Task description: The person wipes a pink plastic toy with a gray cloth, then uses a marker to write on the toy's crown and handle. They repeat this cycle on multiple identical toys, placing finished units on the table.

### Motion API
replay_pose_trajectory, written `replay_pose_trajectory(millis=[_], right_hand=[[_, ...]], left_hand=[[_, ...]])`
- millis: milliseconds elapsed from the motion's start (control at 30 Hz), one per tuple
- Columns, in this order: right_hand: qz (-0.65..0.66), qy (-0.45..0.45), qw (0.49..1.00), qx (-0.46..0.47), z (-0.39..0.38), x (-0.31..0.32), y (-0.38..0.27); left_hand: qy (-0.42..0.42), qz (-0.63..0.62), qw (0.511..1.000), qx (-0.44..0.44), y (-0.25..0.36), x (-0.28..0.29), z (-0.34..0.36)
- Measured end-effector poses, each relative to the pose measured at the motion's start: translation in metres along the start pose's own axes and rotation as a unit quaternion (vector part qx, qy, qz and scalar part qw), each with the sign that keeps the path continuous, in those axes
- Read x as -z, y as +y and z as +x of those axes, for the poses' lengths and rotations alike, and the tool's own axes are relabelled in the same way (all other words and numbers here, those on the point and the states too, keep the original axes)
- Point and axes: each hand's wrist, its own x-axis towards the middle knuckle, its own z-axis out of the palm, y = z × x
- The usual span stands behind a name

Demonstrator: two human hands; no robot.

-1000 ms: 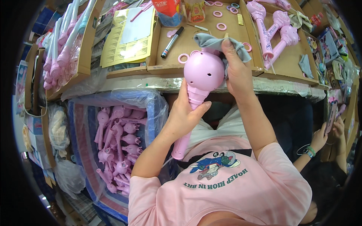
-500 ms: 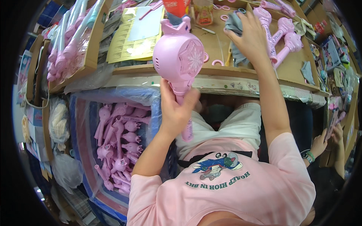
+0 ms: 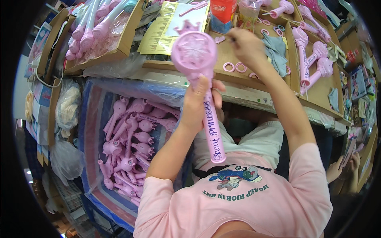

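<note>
My left hand (image 3: 200,103) grips a pink wand (image 3: 211,131) upright, with a crown on top and a snowflake face toward me. My right hand (image 3: 246,47) reaches over the cardboard tray (image 3: 234,79) near a red-and-blue cup (image 3: 224,14), fingers curled and blurred; I cannot tell whether it holds anything. A grey cloth (image 3: 276,53) lies to the right of it, among pink rings (image 3: 241,67) and a small pink piece (image 3: 219,39). A yellow sheet (image 3: 154,41) with a paler paper lies behind the wand.
A plastic-lined bin (image 3: 89,146) of pink wands sits at my left, below a box of long wands (image 3: 87,37). More wands (image 3: 319,63) lie in the right tray. Another person's hands (image 3: 337,168) hold a phone at the lower right.
The wand has been turned so its snowflake face and printed handle face me. My right hand has let go of the grey cloth and moved left toward the cups.
</note>
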Motion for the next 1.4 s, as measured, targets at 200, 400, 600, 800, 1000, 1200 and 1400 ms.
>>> replay_pose_trajectory(millis=[200, 400, 600, 800, 1000, 1200, 1400], right_hand=[[0.645, 0.056, 0.719, -0.251, -0.089, 0.067, -0.059], [0.745, -0.014, 0.616, -0.253, -0.124, 0.052, -0.090], [0.668, -0.028, 0.712, -0.216, -0.141, 0.058, -0.093], [0.568, -0.040, 0.814, -0.117, -0.151, 0.053, -0.077], [0.430, -0.044, 0.897, 0.092, -0.147, 0.060, -0.076], [0.307, 0.018, 0.912, 0.273, -0.143, 0.069, -0.066], [0.482, -0.059, 0.874, 0.016, -0.149, 0.097, -0.076]], left_hand=[[0.109, -0.131, 0.984, -0.049, 0.006, -0.002, 0.025], [0.062, -0.293, 0.952, 0.055, 0.004, -0.005, 0.029], [0.070, -0.222, 0.972, 0.036, 0.010, -0.016, 0.021], [0.073, -0.229, 0.970, 0.035, 0.009, -0.019, 0.014], [0.049, -0.214, 0.973, 0.064, 0.017, -0.015, 0.018], [0.054, -0.167, 0.975, 0.134, 0.012, -0.015, 0.007], [0.004, -0.192, 0.973, 0.131, 0.022, -0.027, 0.005]])
